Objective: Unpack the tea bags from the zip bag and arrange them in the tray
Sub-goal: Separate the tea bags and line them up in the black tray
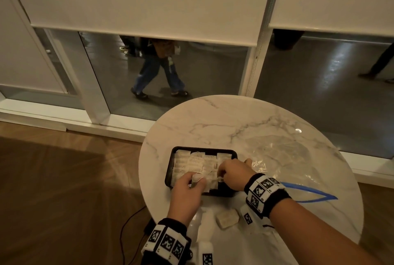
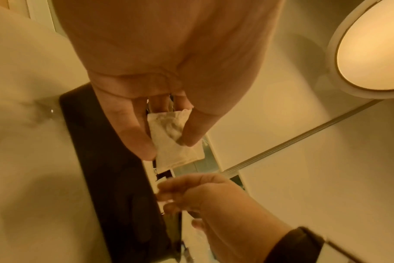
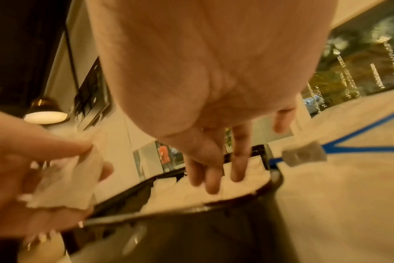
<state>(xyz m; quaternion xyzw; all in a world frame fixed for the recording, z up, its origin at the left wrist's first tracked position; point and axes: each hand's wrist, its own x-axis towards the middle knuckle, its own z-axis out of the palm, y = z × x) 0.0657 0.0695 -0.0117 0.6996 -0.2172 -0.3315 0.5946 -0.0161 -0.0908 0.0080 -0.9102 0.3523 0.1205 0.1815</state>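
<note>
A black tray point(image 1: 204, 149) filled with several white tea bags point(image 1: 191, 163) sits on the round marble table point(image 1: 245, 124). My left hand point(image 1: 195, 182) hovers over the tray's near left corner and pinches one tea bag point(image 2: 171, 135) between thumb and fingers point(image 2: 135, 135). My right hand point(image 1: 221, 174) reaches into the tray's near right part. Its fingers point(image 3: 237, 160) are stretched out, resting on the packed tea bags point(image 3: 182, 192). The clear zip bag point(image 1: 281, 158) with a blue zip point(image 1: 309, 193) lies flat to the right of the tray. One loose tea bag point(image 1: 227, 219) lies on the table near me.
The table's edge is close on the left, with wooden floor point(image 1: 64, 179) and a black cable point(image 1: 128, 228) below it. Behind the table are glass panels with lowered blinds; a person point(image 1: 157, 73) walks past outside. A small blurred grey square point(image 3: 304, 154) shows beside the blue zip.
</note>
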